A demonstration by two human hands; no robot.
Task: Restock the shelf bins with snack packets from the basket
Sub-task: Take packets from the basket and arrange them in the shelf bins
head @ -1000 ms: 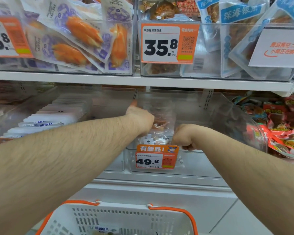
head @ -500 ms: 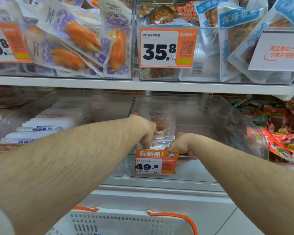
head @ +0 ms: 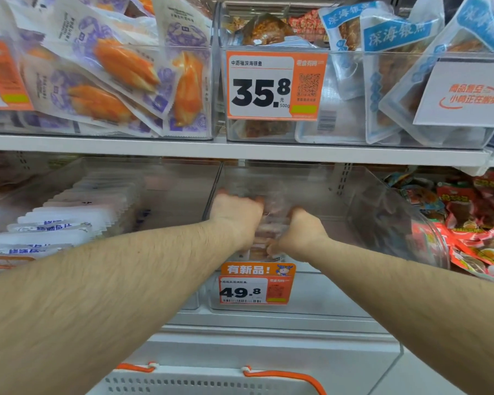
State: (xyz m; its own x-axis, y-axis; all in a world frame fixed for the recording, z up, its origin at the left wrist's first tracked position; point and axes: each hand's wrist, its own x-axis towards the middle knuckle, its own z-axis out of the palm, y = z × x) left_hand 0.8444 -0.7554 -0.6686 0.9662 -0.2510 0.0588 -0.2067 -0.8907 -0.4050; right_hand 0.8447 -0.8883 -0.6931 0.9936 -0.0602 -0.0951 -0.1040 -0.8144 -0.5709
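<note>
Both my hands reach into the clear shelf bin on the lower shelf, above the orange 49.8 price tag. My left hand and my right hand press from either side on a stack of clear snack packets with brownish contents, fingers curled around it. The packets are blurred and partly hidden by the hands. The white basket with orange handles shows at the bottom edge, below the shelf.
A neighbouring clear bin on the left holds rows of white packets. Red snack packets fill the bin at right. The upper shelf carries bins of crab-stick packets and blue-labelled fish packets.
Both hands have moved deeper into the bin and closer together, now squeezing the packet stack between them. The camera view shifted up, so less of the basket shows.
</note>
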